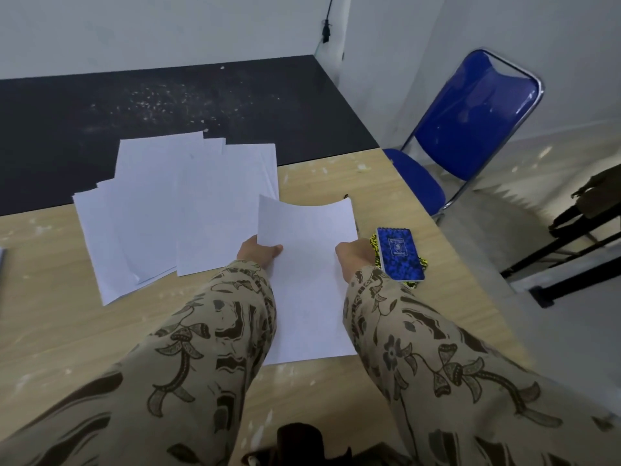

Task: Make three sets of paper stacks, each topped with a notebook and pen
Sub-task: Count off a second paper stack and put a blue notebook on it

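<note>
I hold a white sheet of paper [307, 264] by its two side edges, its far end curling up off the table. My left hand [260, 252] pinches the left edge with the thumb on top. My right hand [354, 255] grips the right edge, fingers hidden under the sheet. A loose, fanned pile of white sheets [174, 210] lies to the left of it. Just right of my right hand lies a blue spiral notebook [400, 253] on top of a yellow-and-black notebook [373, 242]. No pen is visible.
The wooden table [67, 331] ends at the right near the notebooks. A blue folding chair [470, 129] stands beyond that edge. A black floor mat [168, 95] lies past the far edge. A dark object [299, 442] sits at the near edge.
</note>
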